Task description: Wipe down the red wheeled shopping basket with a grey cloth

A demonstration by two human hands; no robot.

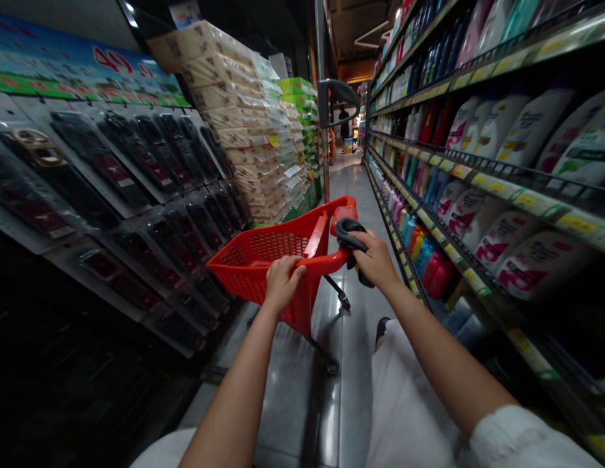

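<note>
A red plastic shopping cart (254, 286) with a perforated basket stands in front of me, turned at an angle across the aisle. My left hand (283, 279) is closed over the near rim of the cart, by the handle's left end. In my right hand (375, 257) is a dark grey cloth (350, 234), bunched and partly hanging down beside the cart handle (326, 263). Whether the right fingers also press on the handle is hidden. The visible part of the basket's inside shows only red plastic.
Shelves of shampoo bottles (531, 260) line the right side, with price tags along their edges. To the left hang packaged belts (131, 149), and beyond them rise stacked wrapped packs (234, 123). A metal post (321, 58) stands ahead. The tiled floor (349, 182) runs toward a distant person (344, 123).
</note>
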